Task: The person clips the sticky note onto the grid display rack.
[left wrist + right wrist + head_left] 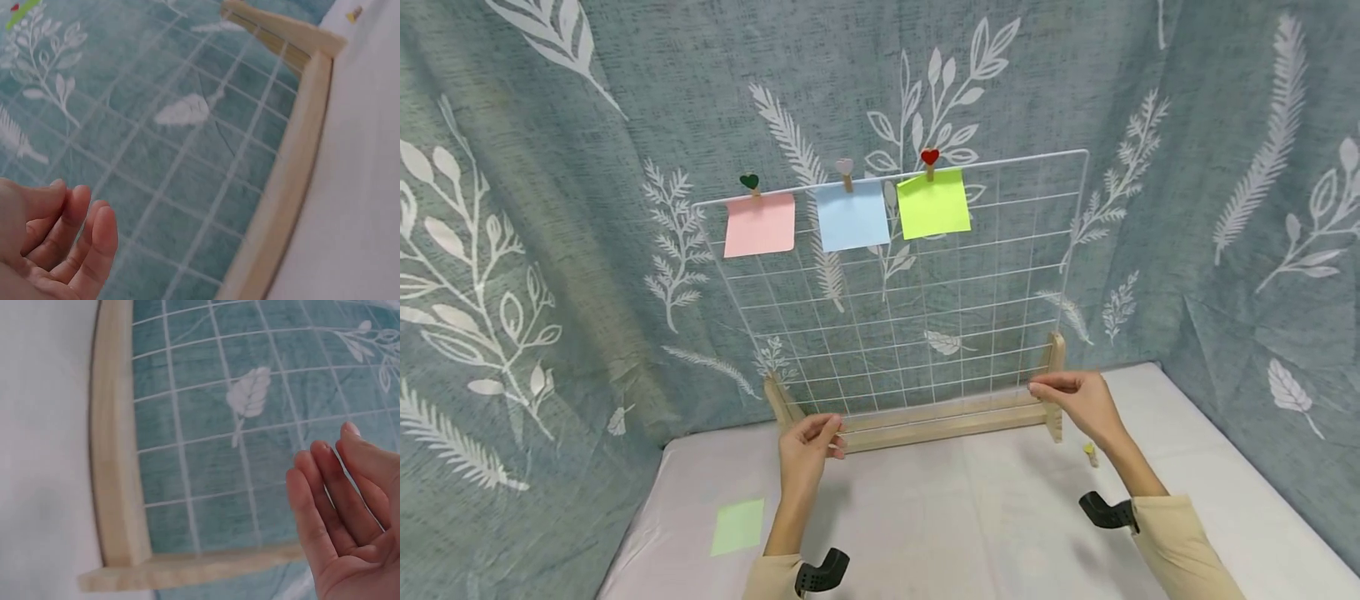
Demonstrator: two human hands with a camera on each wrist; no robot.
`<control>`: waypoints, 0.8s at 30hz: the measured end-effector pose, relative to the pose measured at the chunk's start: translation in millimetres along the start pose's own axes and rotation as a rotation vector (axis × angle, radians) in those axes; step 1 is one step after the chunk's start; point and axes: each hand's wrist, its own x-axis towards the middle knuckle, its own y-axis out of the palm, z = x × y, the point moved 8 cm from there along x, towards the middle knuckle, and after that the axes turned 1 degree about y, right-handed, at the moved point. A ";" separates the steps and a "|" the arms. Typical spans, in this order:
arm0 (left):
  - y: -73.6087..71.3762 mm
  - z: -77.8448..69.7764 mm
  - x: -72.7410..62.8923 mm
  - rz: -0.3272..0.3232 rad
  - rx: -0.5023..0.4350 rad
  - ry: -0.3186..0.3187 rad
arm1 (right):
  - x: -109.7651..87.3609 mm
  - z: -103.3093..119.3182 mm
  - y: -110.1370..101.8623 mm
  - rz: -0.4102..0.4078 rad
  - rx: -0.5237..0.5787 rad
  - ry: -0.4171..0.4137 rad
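Observation:
A white wire grid (925, 317) stands in a wooden base (925, 429). Three paper squares hang along its top bar: a pink note (761, 225) under a dark green heart clothespin (750, 182), a blue note (852, 217) under a pale heart clothespin (846, 169), and a yellow-green note (934, 204) under a red heart clothespin (930, 160). My left hand (808, 450), fingers loosely bent, is in front of the base's left end with nothing visible in it. Near the base's right end is my right hand (1078, 404), thumb close to the fingers; it too shows nothing held.
A light green note (737, 527) lies on the white tabletop (940, 517) at the left. To the right, below my right hand, lies a small clothespin with a yellow top (1091, 454). Leaf-patterned teal cloth (1150, 275) hangs behind and at both sides.

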 end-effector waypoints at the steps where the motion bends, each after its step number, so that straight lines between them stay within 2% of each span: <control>1: -3.9 3.8 -1.8 -0.007 0.001 -0.007 | -2.2 -4.1 0.5 0.006 0.000 0.008; 7: -23.0 20.5 -11.2 -0.044 0.046 -0.026 | -13.2 -23.6 0.6 -0.013 -0.032 0.054; 16: -66.5 44.3 -26.5 -0.119 0.256 -0.089 | -28.8 -52.2 -17.5 -0.091 -0.171 0.090; 20: -83.4 57.6 -32.2 -0.113 0.279 -0.179 | -38.2 -69.7 -24.6 -0.083 -0.233 0.130; 24: -100.1 68.6 -35.8 -0.121 0.283 -0.227 | -48.0 -86.0 -31.4 -0.083 -0.319 0.173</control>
